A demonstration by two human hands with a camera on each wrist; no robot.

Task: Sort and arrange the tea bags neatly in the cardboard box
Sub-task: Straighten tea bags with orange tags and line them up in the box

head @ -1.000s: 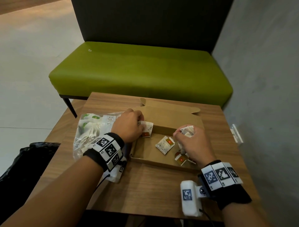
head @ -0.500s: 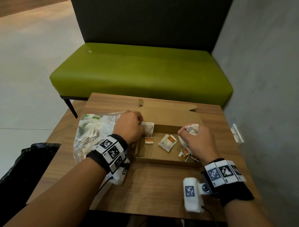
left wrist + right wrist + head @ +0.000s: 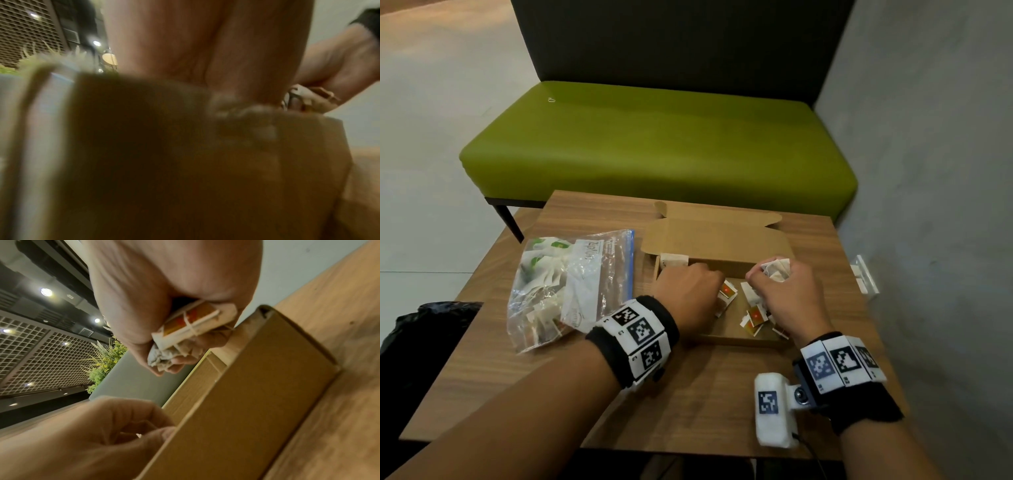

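Observation:
The open cardboard box lies on the wooden table. One tea bag stands in its back left corner. Inside the box my left hand has its fingers curled, thumb against forefinger, on a white tea bag with a red-orange tag. My right hand hovers over the box's right side and grips a bundle of tea bags. The right wrist view shows that bundle, its strings wound round it, above the box wall. Loose tea bags lie on the box floor.
A clear zip bag holding more tea bags lies left of the box. A green bench stands behind the table, a grey wall runs along the right, and a black bag sits at the left.
My left hand has let go of the tea bag at the box's left wall, which now stands in the back left corner, and moved right onto the middle tea bag. The right hand stays put.

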